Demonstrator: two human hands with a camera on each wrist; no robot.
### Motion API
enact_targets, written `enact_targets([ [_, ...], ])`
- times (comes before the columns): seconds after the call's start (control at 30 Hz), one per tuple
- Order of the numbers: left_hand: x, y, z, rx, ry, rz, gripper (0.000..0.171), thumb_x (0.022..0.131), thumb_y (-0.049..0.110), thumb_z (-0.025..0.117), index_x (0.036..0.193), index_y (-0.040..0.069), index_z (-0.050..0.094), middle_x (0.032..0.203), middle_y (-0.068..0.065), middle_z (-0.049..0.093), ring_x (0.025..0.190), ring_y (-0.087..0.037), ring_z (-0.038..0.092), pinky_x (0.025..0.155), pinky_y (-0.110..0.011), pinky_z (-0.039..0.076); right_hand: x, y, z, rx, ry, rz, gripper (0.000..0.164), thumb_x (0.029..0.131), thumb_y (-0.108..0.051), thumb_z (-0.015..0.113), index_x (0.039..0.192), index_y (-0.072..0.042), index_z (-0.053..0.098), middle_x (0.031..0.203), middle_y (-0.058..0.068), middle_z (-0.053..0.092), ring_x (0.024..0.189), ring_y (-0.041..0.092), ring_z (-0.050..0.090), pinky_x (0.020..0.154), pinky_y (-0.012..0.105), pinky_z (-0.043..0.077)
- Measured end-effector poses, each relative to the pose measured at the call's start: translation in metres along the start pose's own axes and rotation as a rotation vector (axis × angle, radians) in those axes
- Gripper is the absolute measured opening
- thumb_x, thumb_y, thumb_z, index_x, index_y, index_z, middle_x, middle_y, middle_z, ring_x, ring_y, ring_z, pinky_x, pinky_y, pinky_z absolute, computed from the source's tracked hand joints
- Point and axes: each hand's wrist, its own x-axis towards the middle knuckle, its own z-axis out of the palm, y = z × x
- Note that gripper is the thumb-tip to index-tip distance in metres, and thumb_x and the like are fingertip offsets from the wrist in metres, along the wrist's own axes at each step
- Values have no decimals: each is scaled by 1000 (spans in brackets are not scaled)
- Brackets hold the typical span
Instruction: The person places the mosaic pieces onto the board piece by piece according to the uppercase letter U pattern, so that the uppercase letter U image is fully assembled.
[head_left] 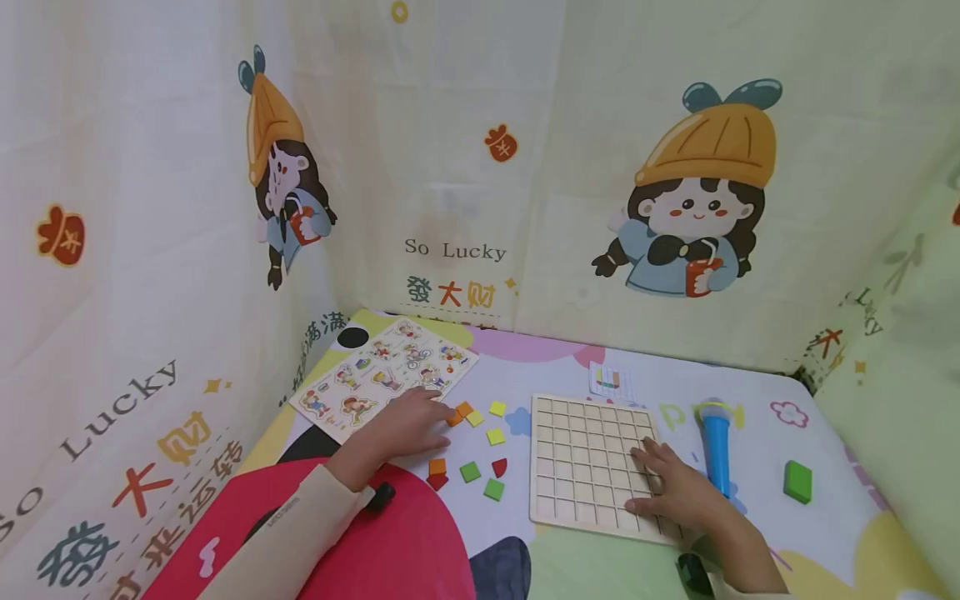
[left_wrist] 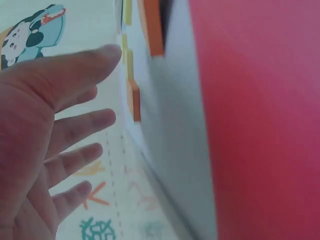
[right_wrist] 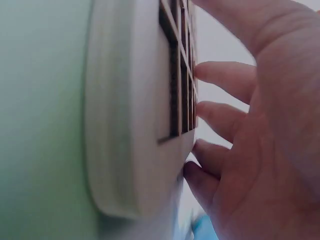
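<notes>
My left hand (head_left: 405, 423) hovers with loosely spread fingers just left of several small coloured tiles. Nearest its fingertips lie an orange tile (head_left: 464, 409) and a yellow tile (head_left: 475, 419); closer to me are another orange tile (head_left: 437, 467), a green tile (head_left: 470, 472) and a red quarter-round piece (head_left: 499, 468). In the left wrist view the thumb and fingers are extended and hold nothing. My right hand (head_left: 670, 490) rests its spread fingertips on the right side of a wooden grid board (head_left: 577, 521). The right wrist view shows those fingers along the board's edge (right_wrist: 112, 150).
A picture puzzle board (head_left: 386, 379) lies at the back left. Behind the grid board is a small card (head_left: 611, 381) with a coloured pattern. A blue toy microphone (head_left: 717, 450) and a green block (head_left: 798, 482) lie to the right. Printed curtains (head_left: 555, 192) surround the table.
</notes>
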Motion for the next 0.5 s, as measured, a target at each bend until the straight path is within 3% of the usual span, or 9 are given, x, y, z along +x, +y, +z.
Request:
enact_targets([
  [0.2,20,12,4,-34,-20,8,38,85,34,75,121,22,71,106,9,69,116,-20,53,96,-37,44,1,1,5,-12,2,21,102,71,-64,74,147,-4,42,154,24,24,138,51,17,97,68,29],
  [0.5,45,14,6,-39,-82,34,38,88,30,73,125,23,68,114,12,66,109,-12,53,95,-32,43,7,-6,16,-134,91,-11,102,80,-71,59,146,3,39,152,28,26,136,53,21,100,66,27],
])
